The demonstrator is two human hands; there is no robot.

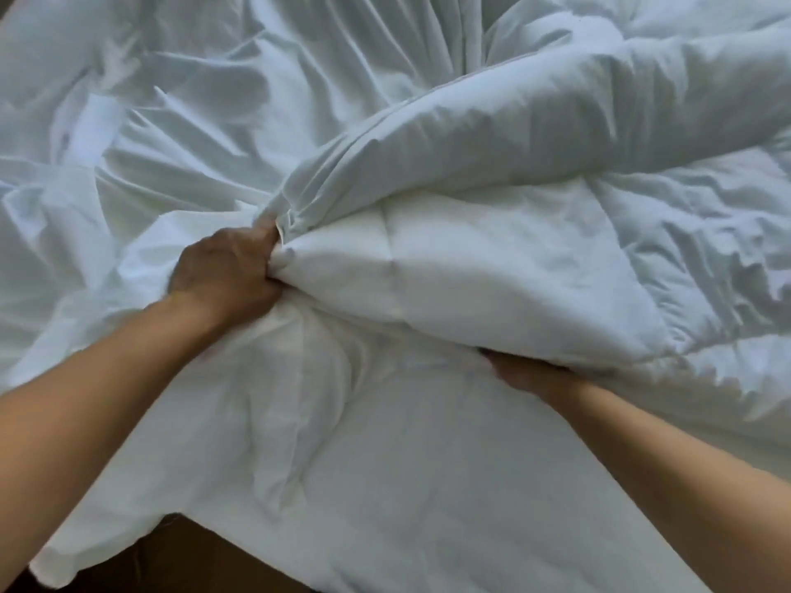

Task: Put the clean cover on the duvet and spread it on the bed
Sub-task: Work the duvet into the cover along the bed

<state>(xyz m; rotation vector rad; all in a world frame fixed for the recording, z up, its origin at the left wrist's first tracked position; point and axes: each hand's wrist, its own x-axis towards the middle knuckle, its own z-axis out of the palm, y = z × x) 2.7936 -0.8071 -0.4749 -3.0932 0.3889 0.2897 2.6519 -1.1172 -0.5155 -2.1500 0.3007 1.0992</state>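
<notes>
**Both grips at a folded corner of the duvet, head view**

Nearest me, a dark surface (179,549) showed below the hanging edge of the white cover (325,464). The cover draped over the near side of the bed, which was itself hidden under the linen. My bare forearms reached in from the two lower corners.

The right grip (528,372) lay under the near edge of a folded-over flap of the duvet (492,267). Only the back of the hand and the wrist showed. The fingers were hidden beneath the padding, so I could not tell whether they were curled or straight.

The left grip (224,273), farther in and left of centre, was closed tight. Its fingers curled into a bunch where the corner of the flap met gathered cover cloth, and as far as could be seen it held both together.

The duvet was thick, white and quilted with stitched seams. It filled the centre and right and rose into a bulky rolled fold toward the far right. Beyond it and to the left, the thin cover lay crumpled in many creases across the rest of the bed, up to the top of the view.
</notes>
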